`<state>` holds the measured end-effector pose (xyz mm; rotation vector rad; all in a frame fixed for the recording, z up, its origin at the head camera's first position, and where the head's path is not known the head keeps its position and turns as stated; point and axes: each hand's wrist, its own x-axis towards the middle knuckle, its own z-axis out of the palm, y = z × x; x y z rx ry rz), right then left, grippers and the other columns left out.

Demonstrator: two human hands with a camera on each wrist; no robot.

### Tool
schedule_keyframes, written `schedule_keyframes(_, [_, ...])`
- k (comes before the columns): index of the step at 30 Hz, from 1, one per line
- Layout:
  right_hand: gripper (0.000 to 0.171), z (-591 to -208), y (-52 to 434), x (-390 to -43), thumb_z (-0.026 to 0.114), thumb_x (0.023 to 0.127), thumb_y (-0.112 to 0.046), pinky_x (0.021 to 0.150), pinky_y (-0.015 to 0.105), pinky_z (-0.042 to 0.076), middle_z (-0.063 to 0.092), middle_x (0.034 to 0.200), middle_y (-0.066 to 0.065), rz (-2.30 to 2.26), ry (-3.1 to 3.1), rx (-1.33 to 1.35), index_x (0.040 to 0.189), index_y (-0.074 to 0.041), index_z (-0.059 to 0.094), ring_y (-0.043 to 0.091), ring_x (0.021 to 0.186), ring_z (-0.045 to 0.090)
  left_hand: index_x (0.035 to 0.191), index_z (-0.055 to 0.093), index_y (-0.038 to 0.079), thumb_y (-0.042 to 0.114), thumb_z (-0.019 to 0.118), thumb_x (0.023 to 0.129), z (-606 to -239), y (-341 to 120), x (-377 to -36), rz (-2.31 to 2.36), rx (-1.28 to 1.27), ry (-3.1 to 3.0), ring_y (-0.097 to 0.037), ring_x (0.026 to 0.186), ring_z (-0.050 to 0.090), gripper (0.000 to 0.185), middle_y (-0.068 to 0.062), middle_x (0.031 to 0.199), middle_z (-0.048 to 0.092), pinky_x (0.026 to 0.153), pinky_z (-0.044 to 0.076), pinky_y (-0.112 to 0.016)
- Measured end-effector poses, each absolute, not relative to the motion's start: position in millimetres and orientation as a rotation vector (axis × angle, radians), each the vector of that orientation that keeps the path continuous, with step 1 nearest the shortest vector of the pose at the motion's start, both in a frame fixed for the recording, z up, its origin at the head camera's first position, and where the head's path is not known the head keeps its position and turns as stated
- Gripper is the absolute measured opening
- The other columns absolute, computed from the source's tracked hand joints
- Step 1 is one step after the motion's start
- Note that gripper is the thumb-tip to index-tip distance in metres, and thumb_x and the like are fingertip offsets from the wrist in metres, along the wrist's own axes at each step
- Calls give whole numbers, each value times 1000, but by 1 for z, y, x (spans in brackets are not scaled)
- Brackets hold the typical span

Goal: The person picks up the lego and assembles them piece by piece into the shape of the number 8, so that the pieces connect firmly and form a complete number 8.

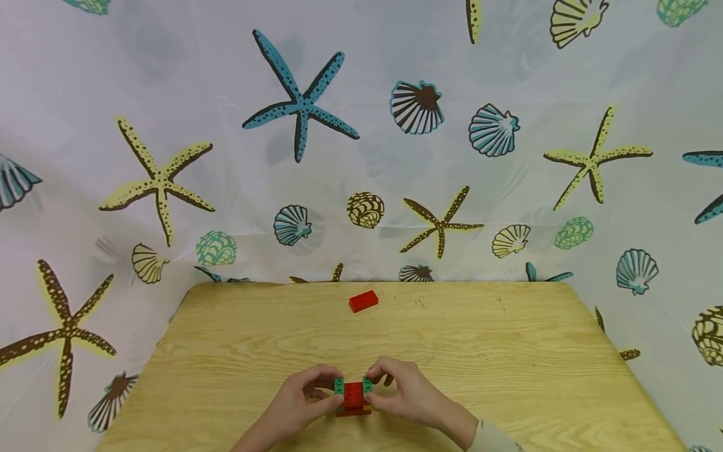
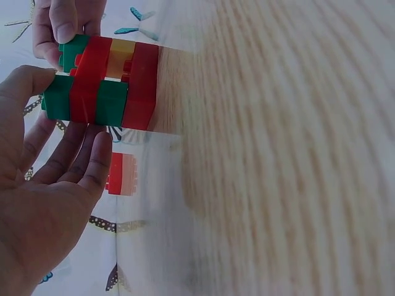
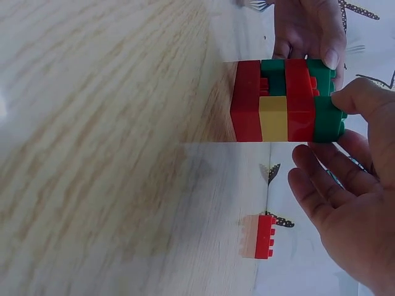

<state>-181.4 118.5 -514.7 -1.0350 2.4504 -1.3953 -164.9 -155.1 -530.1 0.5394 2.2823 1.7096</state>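
Note:
A small stack of toy bricks stands on the wooden table between the two hands. Its bottom is a red brick point(image 2: 142, 83); above it sit a green brick point(image 2: 111, 103) and a yellow brick point(image 3: 273, 119), with a gap between them. Across these lies another red brick point(image 1: 354, 394). On top are two green bricks, one at each end. My left hand point(image 1: 299, 398) pinches the left top green brick point(image 2: 58, 97) between thumb and fingers. The right top green brick point(image 3: 328, 120) is pinched by my right hand point(image 1: 411, 394) in the same way.
Farther back on the table point(image 1: 254, 333) lies a loose red brick point(image 1: 364, 301), studs up. A white curtain point(image 1: 350, 169) printed with starfish and shells hangs behind the table and along both sides.

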Motion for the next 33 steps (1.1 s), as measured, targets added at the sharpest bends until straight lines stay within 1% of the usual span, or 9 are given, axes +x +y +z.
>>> schedule_keyframes(3, [18, -515, 118, -182, 73, 100, -24, 91, 35, 59, 76, 116, 5, -1394, 2450, -1007, 113, -12, 67, 8, 103, 68, 132, 65, -2, 21, 76, 99, -531, -155, -165, 1714, 548, 2287, -13, 113, 68, 41, -24, 131, 68, 88, 58, -23])
schedule_keyframes(9, [19, -515, 118, -182, 74, 100, -26, 91, 34, 59, 76, 116, 4, -1387, 2447, -962, 113, -14, 68, 24, 105, 71, 131, 66, -1, 20, 76, 99, -533, -155, -164, 1717, 533, 2292, -10, 111, 68, 40, -20, 129, 70, 87, 58, -24])
schedule_keyframes(11, [19, -515, 118, -182, 74, 100, -26, 91, 34, 59, 76, 116, 5, -1393, 2447, -961, 113, -14, 68, 27, 105, 71, 131, 66, -1, 21, 76, 99, -533, -154, -164, 1718, 528, 2292, -10, 111, 68, 40, -20, 129, 70, 87, 58, -24])
schedule_keyframes(18, [18, -514, 118, -183, 75, 99, -27, 90, 29, 57, 76, 114, 0, -1376, 2463, -943, 113, -17, 69, 19, 104, 71, 131, 66, -1, 21, 76, 99, -531, -153, -164, 1722, 514, 2286, -10, 111, 68, 40, -22, 130, 69, 88, 58, -24])
schedule_keyframes(20, [19, -514, 119, -183, 75, 99, -27, 91, 29, 57, 76, 114, -1, -1374, 2461, -944, 114, -18, 69, 19, 104, 71, 131, 66, 0, 21, 76, 99, -531, -153, -164, 1722, 510, 2286, -9, 111, 68, 40, -21, 130, 69, 88, 58, -24])
schedule_keyframes(26, [21, -513, 119, -184, 74, 99, -27, 90, 32, 57, 76, 113, 1, -1371, 2460, -976, 115, -15, 69, 25, 103, 71, 131, 66, 0, 21, 76, 99, -532, -153, -164, 1728, 512, 2279, -10, 112, 67, 40, -21, 130, 69, 88, 58, -24])
schedule_keyframes(33, [23, -511, 118, -184, 75, 98, -27, 90, 31, 56, 75, 113, -3, -1343, 2471, -973, 117, -17, 69, 23, 105, 71, 131, 66, -1, 20, 76, 99, -531, -153, -165, 1735, 529, 2278, -8, 111, 67, 40, -24, 130, 68, 88, 58, -24])
